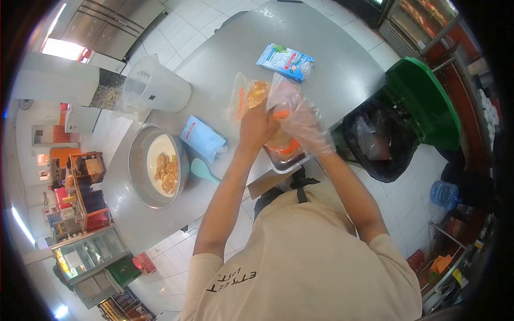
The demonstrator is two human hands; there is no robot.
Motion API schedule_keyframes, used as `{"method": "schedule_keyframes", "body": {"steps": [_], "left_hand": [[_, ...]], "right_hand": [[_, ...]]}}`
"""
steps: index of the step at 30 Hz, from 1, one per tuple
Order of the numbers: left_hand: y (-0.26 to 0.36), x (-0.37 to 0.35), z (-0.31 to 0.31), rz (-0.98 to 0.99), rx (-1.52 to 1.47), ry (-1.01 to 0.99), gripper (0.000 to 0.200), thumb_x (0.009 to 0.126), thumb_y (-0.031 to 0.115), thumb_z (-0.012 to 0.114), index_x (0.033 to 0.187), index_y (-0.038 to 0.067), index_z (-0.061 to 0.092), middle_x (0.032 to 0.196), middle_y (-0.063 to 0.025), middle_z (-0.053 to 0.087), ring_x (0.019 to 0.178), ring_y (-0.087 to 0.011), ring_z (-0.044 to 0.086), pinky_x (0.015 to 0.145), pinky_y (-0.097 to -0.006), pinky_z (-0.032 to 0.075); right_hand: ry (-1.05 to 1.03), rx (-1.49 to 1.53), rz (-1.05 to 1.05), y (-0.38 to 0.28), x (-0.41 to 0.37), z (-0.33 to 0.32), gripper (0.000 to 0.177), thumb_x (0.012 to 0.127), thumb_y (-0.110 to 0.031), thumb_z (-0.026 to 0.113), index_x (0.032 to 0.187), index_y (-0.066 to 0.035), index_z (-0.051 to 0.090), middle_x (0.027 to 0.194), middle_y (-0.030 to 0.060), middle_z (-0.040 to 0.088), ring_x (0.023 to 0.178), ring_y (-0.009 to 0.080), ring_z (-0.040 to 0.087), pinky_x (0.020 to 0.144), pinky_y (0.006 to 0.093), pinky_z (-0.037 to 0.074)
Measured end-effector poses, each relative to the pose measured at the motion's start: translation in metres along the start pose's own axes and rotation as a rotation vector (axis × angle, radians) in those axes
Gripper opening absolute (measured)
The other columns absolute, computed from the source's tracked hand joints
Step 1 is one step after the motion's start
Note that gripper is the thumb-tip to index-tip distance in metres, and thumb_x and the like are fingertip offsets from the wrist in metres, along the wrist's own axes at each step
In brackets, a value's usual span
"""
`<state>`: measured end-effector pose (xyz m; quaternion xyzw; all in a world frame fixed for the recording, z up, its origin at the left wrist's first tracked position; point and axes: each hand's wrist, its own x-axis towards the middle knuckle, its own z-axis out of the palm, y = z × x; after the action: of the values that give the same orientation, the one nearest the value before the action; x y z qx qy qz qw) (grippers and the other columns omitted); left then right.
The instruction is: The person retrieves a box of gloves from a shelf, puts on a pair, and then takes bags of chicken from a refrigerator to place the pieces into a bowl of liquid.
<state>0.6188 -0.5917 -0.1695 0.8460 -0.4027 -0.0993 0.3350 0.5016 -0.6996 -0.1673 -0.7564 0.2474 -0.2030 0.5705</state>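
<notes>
My bare left hand (258, 126) is closed, fingers curled beside my right hand. What it grips is hidden. My right hand (306, 127) wears a loose clear plastic glove; its fingers look stretched out, though the plastic blurs them. Behind and beneath both hands is a clear plastic bag (241, 97) with orange "Sadia" print and pale yellow-orange pieces, apparently chicken, inside. Close to my body, a metal tray (282, 167) at the table edge is partly covered by orange-printed plastic. Beyond my hands lies a blue-and-white glove packet (287, 60).
On the steel table (214, 59) to the left stand a large metal bowl (138, 179) of creamy liquid and chicken pieces, a translucent pitcher (160, 88), a blue packet (202, 138) and a pale-green utensil (202, 170). A black-lined bin (393, 168) with a green lid (436, 109) stands right.
</notes>
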Motion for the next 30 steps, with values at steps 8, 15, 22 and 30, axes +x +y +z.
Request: {"method": "schedule_keyframes", "body": {"steps": [8, 15, 22, 30], "left_hand": [[0.018, 0.008, 0.014, -0.032, 0.131, -0.078, 0.054, 0.086, 0.053, 0.064, 0.091, 0.000, 0.069, 0.073, -0.0204, 0.067, 0.072, -0.0400, 0.065, 0.067, -0.0481, 0.051], [-0.002, 0.014, 0.037, -0.164, 0.089, -0.046, 0.065, 0.090, 0.056, 0.057, 0.073, -0.006, 0.067, 0.068, -0.0243, 0.064, 0.066, -0.0401, 0.065, 0.063, -0.0486, 0.050], [-0.012, 0.010, 0.045, -0.304, 0.070, -0.034, 0.067, 0.092, 0.055, 0.056, 0.076, -0.010, 0.065, 0.072, -0.0295, 0.063, 0.070, -0.0436, 0.064, 0.066, -0.0495, 0.049], [-0.018, -0.010, 0.030, -0.314, -0.387, -0.044, 0.046, 0.086, 0.038, 0.066, 0.098, -0.006, 0.067, 0.086, -0.0252, 0.068, 0.082, -0.0355, 0.068, 0.074, -0.0435, 0.051]], "right_hand": [[-0.116, -0.618, -0.301, 0.097, -0.002, 0.044, 0.044, 0.093, -0.019, 0.052, 0.131, 0.001, 0.043, 0.115, 0.0133, 0.058, 0.107, 0.0284, 0.058, 0.093, 0.0384, 0.047], [0.001, -0.704, -0.235, 0.099, 0.000, 0.050, 0.043, 0.090, -0.016, 0.050, 0.126, 0.006, 0.049, 0.109, 0.0180, 0.062, 0.101, 0.0335, 0.061, 0.085, 0.0402, 0.050], [-0.051, -0.381, 0.108, 0.103, 0.046, 0.059, 0.028, 0.088, -0.030, 0.057, 0.102, -0.006, 0.063, 0.102, 0.0184, 0.065, 0.094, 0.0377, 0.063, 0.079, 0.0442, 0.051], [-0.280, -0.808, -0.043, 0.067, 0.072, 0.049, 0.030, 0.075, -0.025, 0.071, 0.097, -0.005, 0.065, 0.097, 0.0170, 0.066, 0.093, 0.0333, 0.067, 0.075, 0.0413, 0.054]]}}
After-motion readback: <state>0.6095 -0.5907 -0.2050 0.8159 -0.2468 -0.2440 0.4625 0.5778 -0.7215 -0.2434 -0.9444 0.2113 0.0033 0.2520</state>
